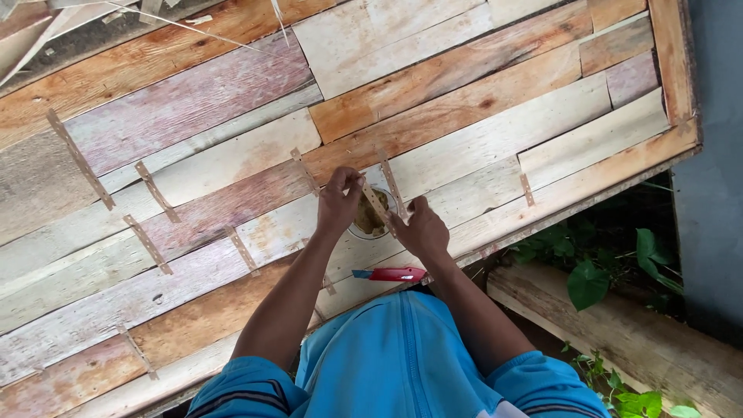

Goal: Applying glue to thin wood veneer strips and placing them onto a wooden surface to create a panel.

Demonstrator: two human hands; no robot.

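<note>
Holding a thin wooden strip (377, 203) between both hands, I have it slanted over a small clear bowl (370, 219) of brownish paste that sits on the plank tabletop (193, 108). My left hand (338, 203) is closed, fingers pinching the strip's upper end; my right hand (422, 229) is curled round the lower end, just beside the bowl's rim. I cannot tell whether the strip touches the paste.

A red utility knife (391, 274) lies near the table edge, close below my right wrist and apart from the bowl.

Judging by what lies about, a good part seems done: several similar strips are already laid out on the boards, one long strip (80, 159) far left, shorter strips (157, 192) nearer the middle, another short strip (526, 190) to the right. This one in my hands seems unfinished; how many are left I cannot say.

The top is patched from mismatched planks, pale, orange and reddish, with a raised border board (670, 62) along the right side. Beyond the edge lie a rough beam (619, 333) and green leafy plants (596, 271) by a grey wall (716, 155).
</note>
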